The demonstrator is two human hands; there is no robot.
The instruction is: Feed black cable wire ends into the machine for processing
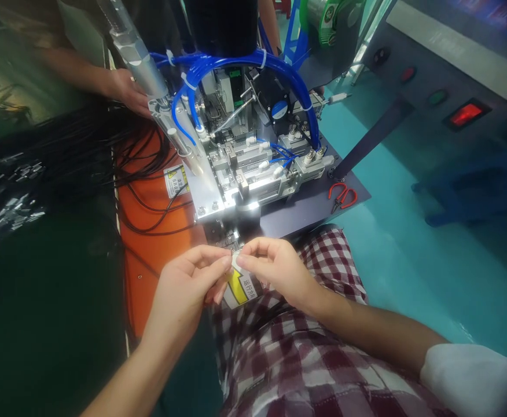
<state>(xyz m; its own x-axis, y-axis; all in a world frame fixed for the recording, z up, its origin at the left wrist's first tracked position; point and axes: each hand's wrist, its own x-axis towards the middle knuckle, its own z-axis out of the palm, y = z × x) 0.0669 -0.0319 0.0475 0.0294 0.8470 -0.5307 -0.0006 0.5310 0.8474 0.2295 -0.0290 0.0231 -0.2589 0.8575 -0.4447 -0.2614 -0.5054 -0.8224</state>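
My left hand (186, 284) and my right hand (282, 271) meet at the front edge of the machine (257, 188), just above my lap. Thumb and forefinger are pinched together on each hand, the tips almost touching. Something tiny shows between the fingertips, too small to name. Beneath the hands is a white label (248, 289) with a yellow arrow, partly covered by the fingers. Just beyond them sits a small metal fixture (232, 236) on the machine's front.
Black cables (149, 223) trail over the orange surface (158, 200) at left. Red-handled pliers (344, 197) lie on the machine's base, right. Blue air tubes (236, 62) arch overhead. A control box (448, 75) stands at upper right. Another person's hand (128, 91) is at upper left.
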